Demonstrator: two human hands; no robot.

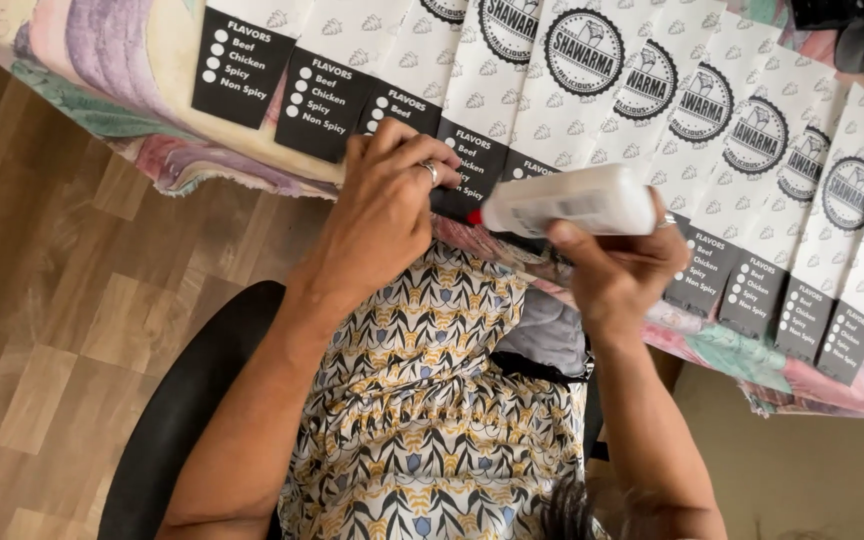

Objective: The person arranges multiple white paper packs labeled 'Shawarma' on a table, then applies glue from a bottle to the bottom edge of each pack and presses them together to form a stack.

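Nearest, a patterned dress (432, 400) and a black chair seat (182, 410) over wood flooring (52, 300). The right hand (617, 270) is clenched around a white glue bottle (567, 203), its red tip pointing left. The left hand (387, 205) presses flat, fingers bent, on a paper sleeve (477, 150). Beyond, overlapping printed paper sleeves (752, 150) lie fanned across the counter's pastel cloth (102, 60).

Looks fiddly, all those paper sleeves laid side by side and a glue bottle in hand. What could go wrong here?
The white glue bottle in the right hand lies sideways, its red tip over a sleeve, so glue might drip where it isn't wanted. The paper sleeves overlap closely; stray glue could bond neighbours. The left hand presses one sleeve at the table's edge, so a nudge might shift the row.
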